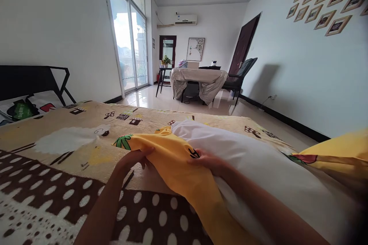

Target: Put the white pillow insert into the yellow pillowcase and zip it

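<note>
A yellow pillowcase (172, 153) with a green leaf print and dark lettering is stretched between my hands above the bed. My left hand (137, 157) is closed on its left edge, close to the leaf print. Beside the lettering, my right hand (207, 162) pinches the cloth, the forearm lying across a white pillow (247, 153). That pillow rests on the bed to the right, touching the pillowcase. How far the pillow reaches into the case is hidden. More yellow printed cloth (342, 147) shows at the right edge.
Under everything lies a beige blanket (89, 118) with a sheep print and a brown dotted border. A black bed frame (25, 76) stands at the left. Beyond the bed are a covered table (198, 74), a dark chair (241, 76) and a sliding glass door (129, 42).
</note>
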`<control>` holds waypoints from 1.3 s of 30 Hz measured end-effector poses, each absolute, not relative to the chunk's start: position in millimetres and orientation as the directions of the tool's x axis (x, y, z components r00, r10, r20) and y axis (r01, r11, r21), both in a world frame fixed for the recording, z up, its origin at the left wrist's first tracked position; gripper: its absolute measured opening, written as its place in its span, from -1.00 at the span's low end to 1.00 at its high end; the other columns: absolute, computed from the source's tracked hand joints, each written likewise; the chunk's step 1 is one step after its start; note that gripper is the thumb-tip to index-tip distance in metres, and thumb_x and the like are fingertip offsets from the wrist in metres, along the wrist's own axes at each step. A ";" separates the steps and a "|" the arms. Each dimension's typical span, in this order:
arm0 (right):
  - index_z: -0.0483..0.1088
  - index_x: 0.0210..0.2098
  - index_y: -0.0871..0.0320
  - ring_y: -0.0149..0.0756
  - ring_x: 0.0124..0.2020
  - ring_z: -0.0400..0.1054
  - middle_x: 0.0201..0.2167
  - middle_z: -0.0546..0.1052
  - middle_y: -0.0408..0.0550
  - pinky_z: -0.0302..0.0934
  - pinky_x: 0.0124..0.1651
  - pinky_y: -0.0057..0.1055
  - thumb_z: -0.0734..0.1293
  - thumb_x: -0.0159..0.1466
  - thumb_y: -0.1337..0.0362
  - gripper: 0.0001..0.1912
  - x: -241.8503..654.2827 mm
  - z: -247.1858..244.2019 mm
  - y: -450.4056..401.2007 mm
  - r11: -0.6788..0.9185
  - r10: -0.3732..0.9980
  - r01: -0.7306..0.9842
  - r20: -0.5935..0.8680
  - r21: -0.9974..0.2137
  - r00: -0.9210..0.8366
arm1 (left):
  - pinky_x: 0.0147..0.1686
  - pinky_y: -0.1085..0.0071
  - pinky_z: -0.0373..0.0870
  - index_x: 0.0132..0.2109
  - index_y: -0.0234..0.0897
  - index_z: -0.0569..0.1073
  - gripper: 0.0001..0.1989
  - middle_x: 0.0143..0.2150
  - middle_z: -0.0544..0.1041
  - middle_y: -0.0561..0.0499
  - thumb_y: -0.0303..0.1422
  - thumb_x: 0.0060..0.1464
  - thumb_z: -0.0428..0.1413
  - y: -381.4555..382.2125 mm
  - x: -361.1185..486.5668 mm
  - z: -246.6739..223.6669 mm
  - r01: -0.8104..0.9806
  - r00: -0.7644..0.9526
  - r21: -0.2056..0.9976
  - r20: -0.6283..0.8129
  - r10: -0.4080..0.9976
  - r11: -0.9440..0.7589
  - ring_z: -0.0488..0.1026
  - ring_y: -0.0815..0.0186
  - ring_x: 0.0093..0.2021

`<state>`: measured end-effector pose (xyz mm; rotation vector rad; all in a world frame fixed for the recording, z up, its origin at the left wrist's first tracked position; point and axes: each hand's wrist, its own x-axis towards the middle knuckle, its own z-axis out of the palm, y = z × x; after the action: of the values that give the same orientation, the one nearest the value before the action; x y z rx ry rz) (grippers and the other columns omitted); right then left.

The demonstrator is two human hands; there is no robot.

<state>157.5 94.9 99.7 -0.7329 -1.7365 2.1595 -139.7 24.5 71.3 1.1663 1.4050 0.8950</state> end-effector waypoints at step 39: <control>0.46 -0.24 0.24 -0.28 -0.30 0.36 -0.35 0.49 -0.05 0.25 -0.12 -0.31 0.43 -0.03 -0.15 -0.40 107.1 53.5 59.7 -0.098 0.407 0.193 -0.216 -0.976 -0.887 | -0.73 0.52 -0.04 -0.44 -0.29 0.39 -0.70 -0.70 0.26 0.16 -0.21 -0.23 0.30 -48.3 -108.6 15.3 -0.181 -0.261 0.950 -0.297 0.919 0.255 0.09 0.48 -0.73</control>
<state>107.1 59.7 53.5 -0.6745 -2.0003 2.1171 -108.6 -48.3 15.3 0.7417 1.4246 1.2589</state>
